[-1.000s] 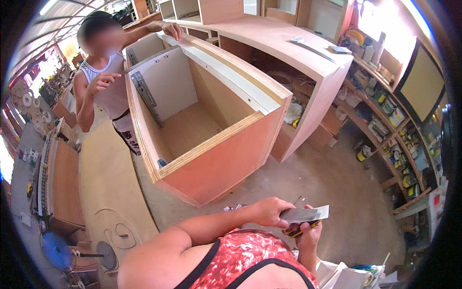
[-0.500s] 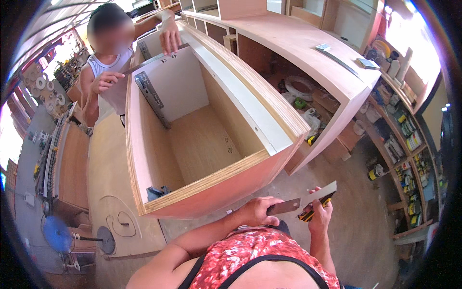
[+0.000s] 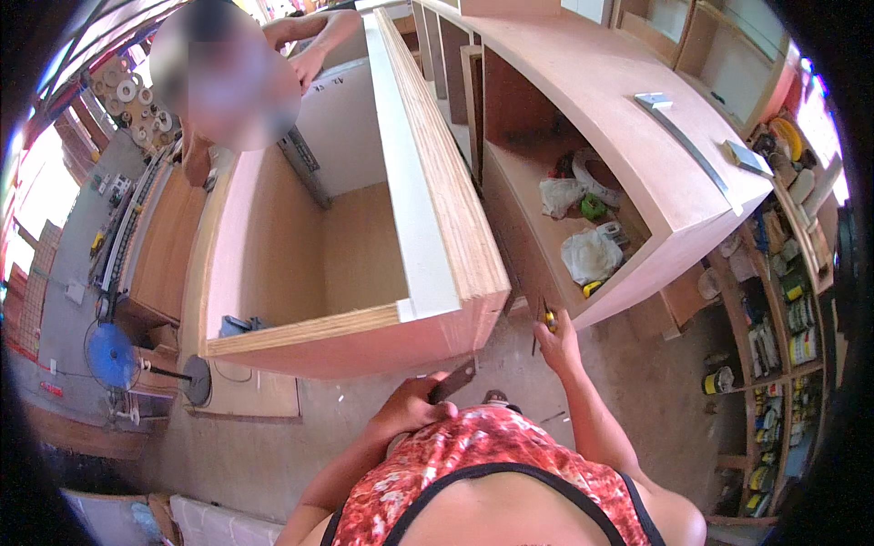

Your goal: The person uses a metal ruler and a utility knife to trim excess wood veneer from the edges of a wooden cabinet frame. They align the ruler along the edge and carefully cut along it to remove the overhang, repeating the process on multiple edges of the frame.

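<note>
My left hand (image 3: 410,405), low before the cabinet's near end, is closed round a flat dark metal strip (image 3: 453,382) with a hole near its end. To its right, my right hand (image 3: 561,346) grips a yellow-and-black tool (image 3: 551,319); thin edges stick out of the grip, and its exact kind cannot be made out. In front of me lies a large open-topped wooden cabinet (image 3: 350,341) with plywood edges. Inside it a metal drawer slide (image 3: 305,168) runs along the left wall, and a blue-grey metal piece (image 3: 238,325) sits at the near left corner.
At the far left a co-worker (image 3: 309,64) leans over the cabinet. A pinkish cabinet (image 3: 628,136) on the right holds plastic bags (image 3: 590,253) and bears a curved metal strip (image 3: 687,150). Shelves (image 3: 774,364) with cans line the right; a blue fan (image 3: 114,349) stands left.
My hands have moved apart: the left went left with the dark strip, the right rose forward with the yellow-and-black tool. My view shifted, and the co-worker bent lower over the cabinet.
</note>
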`<state>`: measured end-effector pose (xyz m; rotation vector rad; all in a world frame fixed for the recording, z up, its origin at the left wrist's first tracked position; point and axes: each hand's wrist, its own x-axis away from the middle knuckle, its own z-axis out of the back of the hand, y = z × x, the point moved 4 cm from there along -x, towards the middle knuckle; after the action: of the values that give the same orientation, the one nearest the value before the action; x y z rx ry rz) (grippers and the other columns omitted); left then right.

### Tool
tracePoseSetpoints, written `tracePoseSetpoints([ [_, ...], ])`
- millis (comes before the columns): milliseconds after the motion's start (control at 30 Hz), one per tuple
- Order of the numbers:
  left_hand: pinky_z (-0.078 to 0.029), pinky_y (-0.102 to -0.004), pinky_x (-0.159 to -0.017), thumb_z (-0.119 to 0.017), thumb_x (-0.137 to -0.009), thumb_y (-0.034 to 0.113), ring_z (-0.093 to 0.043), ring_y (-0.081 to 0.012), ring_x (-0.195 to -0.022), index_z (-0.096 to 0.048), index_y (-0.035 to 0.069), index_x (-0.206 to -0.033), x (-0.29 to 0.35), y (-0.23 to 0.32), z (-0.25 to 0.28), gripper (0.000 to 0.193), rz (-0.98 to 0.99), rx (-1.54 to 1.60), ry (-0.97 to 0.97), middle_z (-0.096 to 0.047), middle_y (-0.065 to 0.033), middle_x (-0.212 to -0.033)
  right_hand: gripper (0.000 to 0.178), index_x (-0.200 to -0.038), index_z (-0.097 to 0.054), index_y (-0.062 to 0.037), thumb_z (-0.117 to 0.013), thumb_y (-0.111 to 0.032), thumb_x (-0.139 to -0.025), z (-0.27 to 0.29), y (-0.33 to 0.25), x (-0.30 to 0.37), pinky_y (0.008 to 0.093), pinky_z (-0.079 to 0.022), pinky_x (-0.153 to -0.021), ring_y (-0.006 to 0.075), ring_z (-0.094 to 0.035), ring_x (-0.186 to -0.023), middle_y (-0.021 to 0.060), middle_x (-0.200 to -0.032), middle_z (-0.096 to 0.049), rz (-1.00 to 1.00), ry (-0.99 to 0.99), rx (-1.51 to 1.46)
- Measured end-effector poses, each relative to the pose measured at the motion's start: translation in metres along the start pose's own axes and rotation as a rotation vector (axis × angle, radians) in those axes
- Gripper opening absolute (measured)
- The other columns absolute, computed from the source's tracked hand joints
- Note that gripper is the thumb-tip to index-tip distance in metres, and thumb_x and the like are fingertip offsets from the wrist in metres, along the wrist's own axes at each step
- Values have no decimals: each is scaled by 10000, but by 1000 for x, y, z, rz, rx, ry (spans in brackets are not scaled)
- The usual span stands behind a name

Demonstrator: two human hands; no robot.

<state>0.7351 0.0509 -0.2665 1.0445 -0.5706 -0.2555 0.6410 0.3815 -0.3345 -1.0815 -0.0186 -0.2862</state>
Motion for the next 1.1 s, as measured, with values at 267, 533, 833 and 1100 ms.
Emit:
tracePoseSetpoints([
  [267,-561,-381,-837,-880,-806,582,-700,-179,-926,-697,36,-1361,68,-20,-35,800,192,214,462,-772,-70,-1004,520,-1280,-662,-6,-711,-433,-988,-17,-46,-65,499,-554,-942,427,-738,-1094,266,-1102,-759,55,-177,182],
  [533,-475,-324,-658,-855,-764,78,-544,-119,-693,-716,60,-1300,143,-2,-48,553,492,219,631,-604,19,-773,447,-1279,-619,-43,-625,-417,-1034,-21,-31,-129,594,-560,-957,505,-706,-1125,287,-1219,-733,147,-31,455],
  [833,-471,-339,-697,-928,-623,170,-492,-139,-733,-741,97,-1294,224,78,6,701,561,-25,659,-627,37,-854,415,-1295,-622,0,-643,-329,-1043,-4,-18,-191,594,-566,-951,504,-696,-1128,309,-1137,-710,117,208,597],
  [1100,-379,-260,-557,-866,-779,403,-469,-61,-604,-692,59,-1198,297,192,99,570,313,-106,1069,-536,71,-739,356,-1134,-676,25,-679,-315,-1031,-16,-49,-130,562,-537,-902,520,-688,-1007,293,-1050,-714,302,182,251],
])
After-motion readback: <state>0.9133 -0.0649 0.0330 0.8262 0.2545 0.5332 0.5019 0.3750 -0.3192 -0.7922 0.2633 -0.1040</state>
